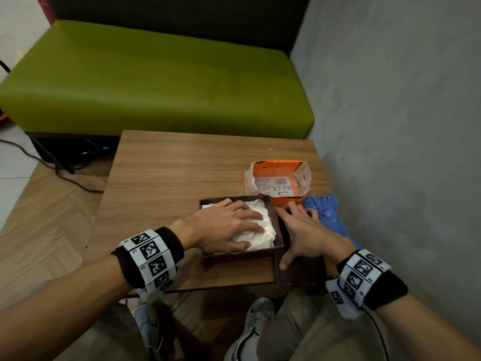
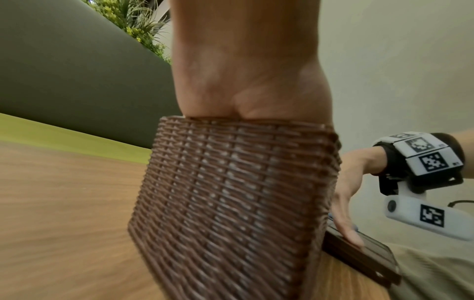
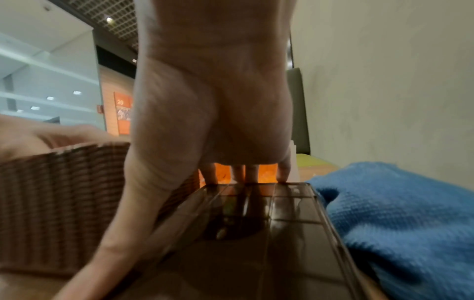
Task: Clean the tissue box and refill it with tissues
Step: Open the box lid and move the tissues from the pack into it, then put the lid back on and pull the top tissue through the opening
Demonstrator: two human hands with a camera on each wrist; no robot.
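Note:
A brown woven tissue box [image 1: 239,256] stands without its lid near the table's front edge, with a stack of white tissues [image 1: 265,230] inside. My left hand [image 1: 234,225] lies flat on the tissues, fingers spread and straight. In the left wrist view the left hand [image 2: 243,71] dips behind the box wall [image 2: 231,203]. The dark smoky lid [image 1: 302,272] lies flat just right of the box. My right hand [image 1: 302,230] rests on it with fingers spread. The right wrist view shows its fingertips [image 3: 282,172] at the far edge of the lid [image 3: 282,233].
An orange plastic tissue packet [image 1: 278,182] lies open behind the box. A blue cloth [image 1: 328,212] sits crumpled at the table's right edge against the grey wall [image 1: 403,126]. A green sofa [image 1: 156,74] stands beyond the wooden table [image 1: 169,178].

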